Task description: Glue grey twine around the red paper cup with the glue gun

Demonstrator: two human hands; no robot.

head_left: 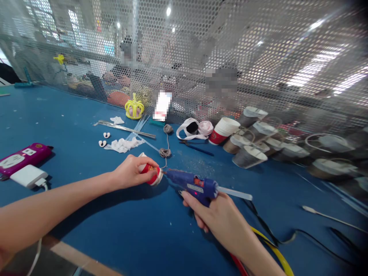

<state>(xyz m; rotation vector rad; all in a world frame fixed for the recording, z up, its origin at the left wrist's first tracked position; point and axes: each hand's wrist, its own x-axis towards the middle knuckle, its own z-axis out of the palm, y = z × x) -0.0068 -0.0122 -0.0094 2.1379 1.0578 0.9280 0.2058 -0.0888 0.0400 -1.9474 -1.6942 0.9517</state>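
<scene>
My left hand (135, 170) is wrapped round a red and white paper cup (153, 177), which lies tilted on its side just above the blue table. In my right hand (214, 214) is a blue hot glue gun (191, 182), with a clear glue stick (235, 193) poking from its back. The nozzle of the gun touches or nearly touches the cup's right end; I cannot tell which. A grey cord (165, 152) lies in a small bundle behind the cup, and a strand runs from it down toward the cup.
Stacked paper cups (224, 130) and several grey-wrapped cups (249, 156) stand at the back right. A yellow crown (134, 108), a phone (162, 105) and white ribbon (184, 130) sit near the perforated screen (178, 53). A purple power strip (24, 159) lies left; cables (276, 253) run at right.
</scene>
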